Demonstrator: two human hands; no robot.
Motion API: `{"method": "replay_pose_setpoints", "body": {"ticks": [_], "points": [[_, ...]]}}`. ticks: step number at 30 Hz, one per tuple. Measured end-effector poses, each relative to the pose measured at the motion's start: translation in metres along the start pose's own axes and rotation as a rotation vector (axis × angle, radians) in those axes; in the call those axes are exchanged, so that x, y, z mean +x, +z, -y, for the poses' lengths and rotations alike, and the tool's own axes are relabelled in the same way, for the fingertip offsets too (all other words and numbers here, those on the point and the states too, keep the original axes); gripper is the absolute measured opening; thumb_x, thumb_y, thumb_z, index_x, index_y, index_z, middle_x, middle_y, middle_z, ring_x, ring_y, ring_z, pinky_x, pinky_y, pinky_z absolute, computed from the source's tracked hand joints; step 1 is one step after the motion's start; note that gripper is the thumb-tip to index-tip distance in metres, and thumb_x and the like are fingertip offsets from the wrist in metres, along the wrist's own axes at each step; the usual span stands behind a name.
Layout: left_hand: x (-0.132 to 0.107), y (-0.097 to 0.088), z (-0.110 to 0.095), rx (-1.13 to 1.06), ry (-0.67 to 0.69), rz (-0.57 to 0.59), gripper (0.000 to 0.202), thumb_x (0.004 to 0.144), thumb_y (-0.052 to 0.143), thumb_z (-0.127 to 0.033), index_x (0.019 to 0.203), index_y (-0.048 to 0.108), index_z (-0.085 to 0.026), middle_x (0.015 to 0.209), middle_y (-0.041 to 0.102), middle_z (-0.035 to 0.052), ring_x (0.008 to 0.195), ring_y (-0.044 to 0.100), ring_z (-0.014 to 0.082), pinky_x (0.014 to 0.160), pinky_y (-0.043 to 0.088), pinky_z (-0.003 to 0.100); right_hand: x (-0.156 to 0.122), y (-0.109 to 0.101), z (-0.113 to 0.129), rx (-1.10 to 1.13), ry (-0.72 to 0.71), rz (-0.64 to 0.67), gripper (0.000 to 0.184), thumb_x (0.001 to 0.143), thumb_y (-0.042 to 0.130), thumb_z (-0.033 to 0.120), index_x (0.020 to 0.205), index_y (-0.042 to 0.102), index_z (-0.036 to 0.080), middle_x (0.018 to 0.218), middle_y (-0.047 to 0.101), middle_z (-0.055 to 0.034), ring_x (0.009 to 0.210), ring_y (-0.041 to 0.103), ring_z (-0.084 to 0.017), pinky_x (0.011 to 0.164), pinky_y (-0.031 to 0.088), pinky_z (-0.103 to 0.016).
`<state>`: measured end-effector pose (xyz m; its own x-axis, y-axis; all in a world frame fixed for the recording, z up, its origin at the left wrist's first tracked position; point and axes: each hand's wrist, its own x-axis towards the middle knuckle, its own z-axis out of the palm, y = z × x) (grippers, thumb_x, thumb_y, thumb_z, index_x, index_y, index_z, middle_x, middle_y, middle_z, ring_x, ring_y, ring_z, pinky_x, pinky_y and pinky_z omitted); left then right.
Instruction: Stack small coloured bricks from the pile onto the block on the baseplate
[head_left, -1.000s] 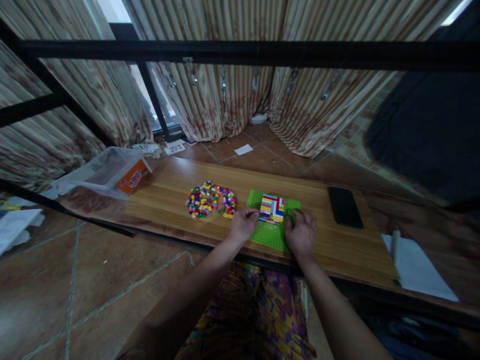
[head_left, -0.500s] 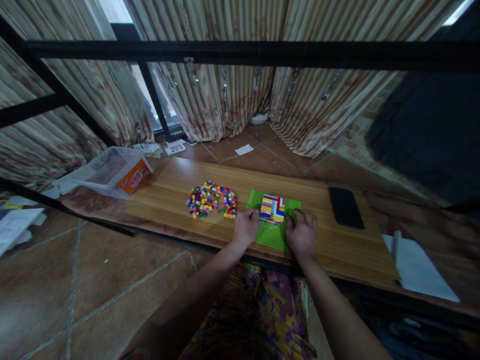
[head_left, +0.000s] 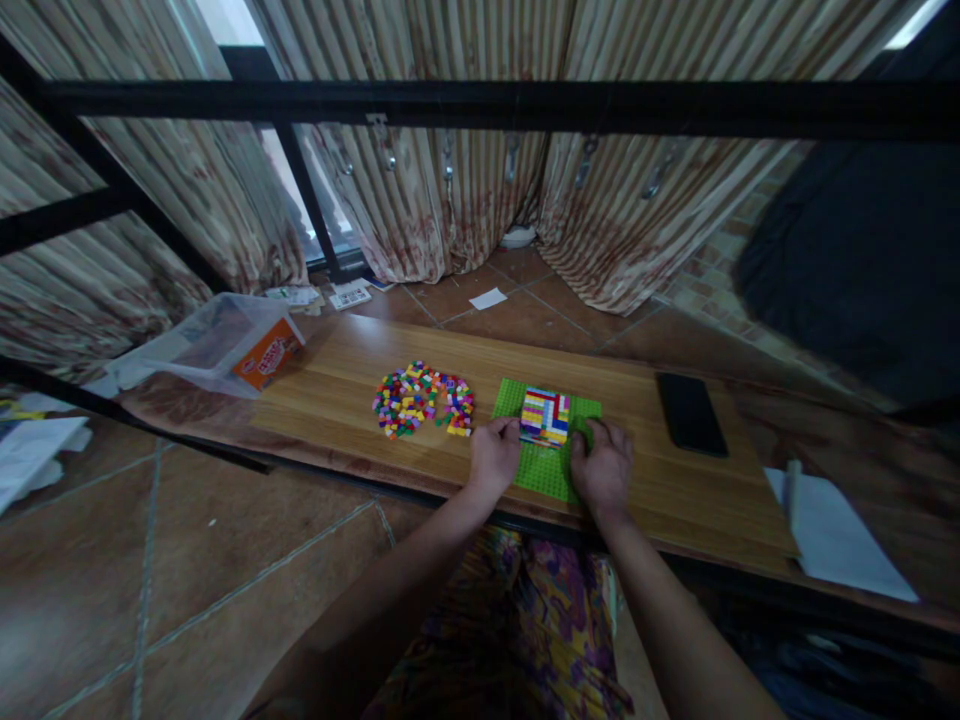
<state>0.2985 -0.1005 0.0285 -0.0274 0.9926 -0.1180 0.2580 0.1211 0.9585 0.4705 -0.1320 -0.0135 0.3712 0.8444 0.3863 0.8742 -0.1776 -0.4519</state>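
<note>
A low block of multicoloured toy bricks point(head_left: 545, 416) stands on a green studded baseplate point(head_left: 546, 475). My left hand point(head_left: 495, 458) is at the block's left side, thumb and fingers closed in a pinch by its lower left corner; whatever lies between the fingertips is too small to make out. On the opposite side, my right hand point(head_left: 604, 465) rests over the baseplate's right edge, fingers bent and apart, the thumb close to the block. I see nothing held in it. Left of the plate lies a pile of small loose bricks point(head_left: 409, 402) in many colours.
The wooden board point(head_left: 352, 375) carries everything, with a black phone point(head_left: 690, 414) at the right. Beyond it are white papers point(head_left: 847, 540). A clear plastic bin point(head_left: 217, 340) with an orange label stands at the left end. A dark metal bar point(head_left: 480, 108) crosses ahead.
My left hand has shifted very slightly to the right beside the block. The right hand, the block and the loose bricks look the same.
</note>
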Motion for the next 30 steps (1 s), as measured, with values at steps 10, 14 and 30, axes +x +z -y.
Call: {"method": "replay_pose_setpoints", "body": {"ticks": [10, 14, 30], "points": [[0.0023, 0.0056, 0.0034, -0.158, -0.085, 0.022, 0.028, 0.086, 0.05, -0.028, 0.09, 0.074, -0.015, 0.062, 0.062, -0.001, 0.056, 0.056, 0.0116, 0.053, 0.04, 0.022, 0.0001, -0.0003, 0.0004, -0.007, 0.007, 0.007, 0.041, 0.091, 0.044, 0.036, 0.117, 0.065, 0.013, 0.123, 0.06, -0.0176, 0.116, 0.049, -0.031, 0.103, 0.038, -0.046], [0.0019, 0.0064, 0.0027, -0.2, -0.116, 0.017, 0.026, 0.087, 0.05, -0.025, 0.092, 0.073, -0.014, 0.064, 0.063, -0.0002, 0.057, 0.058, 0.0115, 0.054, 0.043, 0.022, 0.0001, 0.0003, -0.0006, -0.006, 0.006, 0.004, 0.04, 0.091, 0.045, 0.036, 0.117, 0.065, 0.014, 0.123, 0.06, -0.0172, 0.117, 0.049, -0.031, 0.103, 0.038, -0.046], [0.0069, 0.0081, 0.0043, -0.133, -0.087, 0.017, 0.02, 0.085, 0.054, -0.023, 0.091, 0.072, -0.016, 0.066, 0.066, -0.0004, 0.054, 0.059, 0.0104, 0.053, 0.044, 0.021, 0.0004, -0.0016, 0.0012, -0.011, 0.02, 0.019, 0.039, 0.09, 0.045, 0.035, 0.117, 0.065, 0.014, 0.124, 0.06, -0.0174, 0.118, 0.049, -0.031, 0.103, 0.038, -0.046]]}}
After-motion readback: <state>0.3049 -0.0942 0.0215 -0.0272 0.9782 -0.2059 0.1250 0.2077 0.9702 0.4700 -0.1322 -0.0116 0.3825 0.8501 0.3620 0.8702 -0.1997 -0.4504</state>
